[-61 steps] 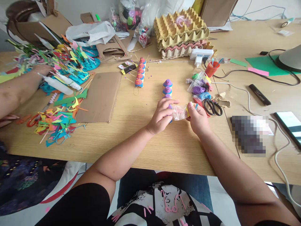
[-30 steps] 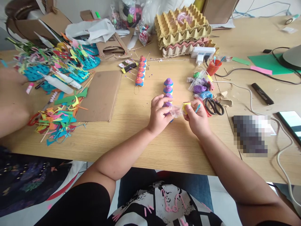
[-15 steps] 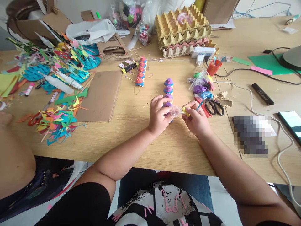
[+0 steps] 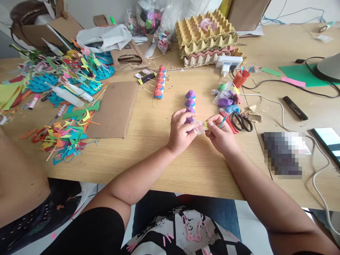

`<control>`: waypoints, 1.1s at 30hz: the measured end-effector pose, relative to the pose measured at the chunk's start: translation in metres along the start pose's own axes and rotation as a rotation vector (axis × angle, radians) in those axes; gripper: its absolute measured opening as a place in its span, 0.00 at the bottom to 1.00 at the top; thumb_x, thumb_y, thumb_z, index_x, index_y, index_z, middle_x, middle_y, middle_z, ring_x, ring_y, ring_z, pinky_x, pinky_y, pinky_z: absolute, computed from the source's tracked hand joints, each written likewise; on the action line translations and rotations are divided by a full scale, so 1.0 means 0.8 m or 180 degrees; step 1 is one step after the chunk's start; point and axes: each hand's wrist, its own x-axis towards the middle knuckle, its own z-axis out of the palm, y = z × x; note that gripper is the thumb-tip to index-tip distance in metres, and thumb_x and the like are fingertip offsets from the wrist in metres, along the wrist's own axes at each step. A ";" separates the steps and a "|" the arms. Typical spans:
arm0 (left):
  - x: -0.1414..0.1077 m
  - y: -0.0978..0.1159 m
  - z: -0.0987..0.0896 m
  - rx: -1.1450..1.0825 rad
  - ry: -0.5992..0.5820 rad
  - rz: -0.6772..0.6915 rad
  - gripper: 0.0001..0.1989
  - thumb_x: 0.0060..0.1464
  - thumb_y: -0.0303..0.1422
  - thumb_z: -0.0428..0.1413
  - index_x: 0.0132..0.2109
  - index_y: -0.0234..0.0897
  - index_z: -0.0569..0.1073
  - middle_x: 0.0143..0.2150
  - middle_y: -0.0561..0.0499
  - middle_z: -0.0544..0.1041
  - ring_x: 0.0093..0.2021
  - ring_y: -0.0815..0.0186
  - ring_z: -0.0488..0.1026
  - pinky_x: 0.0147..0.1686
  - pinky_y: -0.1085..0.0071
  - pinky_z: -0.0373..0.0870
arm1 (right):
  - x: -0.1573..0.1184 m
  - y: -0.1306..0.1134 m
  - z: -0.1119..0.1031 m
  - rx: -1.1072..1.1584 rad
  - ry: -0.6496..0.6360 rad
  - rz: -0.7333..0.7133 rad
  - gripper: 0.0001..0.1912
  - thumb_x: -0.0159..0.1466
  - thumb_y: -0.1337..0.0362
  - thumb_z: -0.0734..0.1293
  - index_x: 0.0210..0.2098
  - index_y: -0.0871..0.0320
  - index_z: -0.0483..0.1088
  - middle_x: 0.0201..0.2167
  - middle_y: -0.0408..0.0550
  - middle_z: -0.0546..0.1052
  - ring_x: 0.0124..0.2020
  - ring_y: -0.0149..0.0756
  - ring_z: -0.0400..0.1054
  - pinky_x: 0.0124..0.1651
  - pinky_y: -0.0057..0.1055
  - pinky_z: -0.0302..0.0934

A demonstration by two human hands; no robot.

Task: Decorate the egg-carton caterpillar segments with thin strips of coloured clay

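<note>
Both hands are together over the table. A small clear plastic bag [image 4: 198,127] stretches between them, its left end pinched by my left hand [image 4: 179,131]. My right hand [image 4: 221,136] closes on the bag's other end, where a yellow lump that looks like modelling clay [image 4: 206,125] shows at the fingertips. A thin blue stick [image 4: 223,121] pokes out from the right fingers. Just behind my left hand lies a row of egg-carton humps [image 4: 190,102] topped with purple clay; its near end is partly hidden. Farther left lies a similar row in red and blue [image 4: 159,83], with pins around it.
Bagged clay [image 4: 225,101], black-handled scissors [image 4: 241,121] and an orange cup [image 4: 241,78] stand right of the hands. Egg trays [image 4: 207,39] are stacked behind. Left are a cardboard sheet [image 4: 114,109], paper scraps [image 4: 69,136] and another person's arm [image 4: 20,177]. A white cable [image 4: 316,173] runs along the right.
The blue stick at my right fingers has shifted slightly left. The bag and the yellow lump have turned a little between my hands, which stay nearly in place.
</note>
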 end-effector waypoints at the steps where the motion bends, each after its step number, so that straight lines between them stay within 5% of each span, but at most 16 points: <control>1: 0.000 0.001 0.000 0.0014 0.0016 -0.0016 0.05 0.69 0.40 0.61 0.46 0.51 0.83 0.57 0.50 0.81 0.66 0.53 0.70 0.66 0.44 0.73 | 0.000 0.001 0.000 -0.0095 -0.0006 -0.0050 0.26 0.55 0.46 0.83 0.35 0.53 0.68 0.26 0.37 0.67 0.25 0.26 0.58 0.27 0.27 0.51; 8: 0.002 0.002 -0.004 -0.0046 -0.0340 -0.0608 0.10 0.70 0.45 0.58 0.51 0.56 0.83 0.62 0.50 0.80 0.67 0.51 0.69 0.72 0.38 0.67 | -0.004 0.005 0.007 -0.0301 0.0010 0.0059 0.28 0.59 0.40 0.79 0.39 0.51 0.65 0.25 0.38 0.72 0.25 0.29 0.61 0.28 0.28 0.51; 15: 0.003 0.002 -0.001 0.0084 -0.0317 -0.0413 0.08 0.68 0.42 0.63 0.46 0.50 0.86 0.59 0.49 0.82 0.66 0.51 0.70 0.70 0.44 0.68 | -0.002 0.003 0.008 0.0025 0.0049 0.0331 0.30 0.56 0.41 0.81 0.34 0.52 0.62 0.17 0.33 0.62 0.20 0.25 0.49 0.25 0.27 0.38; 26: 0.004 0.005 -0.006 0.0180 -0.0359 -0.0395 0.10 0.68 0.43 0.61 0.43 0.47 0.85 0.62 0.48 0.80 0.67 0.52 0.67 0.72 0.43 0.66 | -0.003 0.003 0.010 0.0198 -0.0083 0.0304 0.25 0.56 0.54 0.81 0.40 0.52 0.64 0.20 0.32 0.67 0.20 0.25 0.52 0.26 0.27 0.41; 33: 0.003 0.005 -0.005 0.0074 -0.0228 -0.0394 0.11 0.70 0.44 0.58 0.45 0.50 0.85 0.64 0.49 0.77 0.67 0.52 0.67 0.71 0.41 0.66 | 0.000 0.003 0.007 -0.0098 0.0001 0.0159 0.28 0.56 0.47 0.82 0.36 0.52 0.62 0.16 0.30 0.62 0.18 0.25 0.49 0.24 0.27 0.39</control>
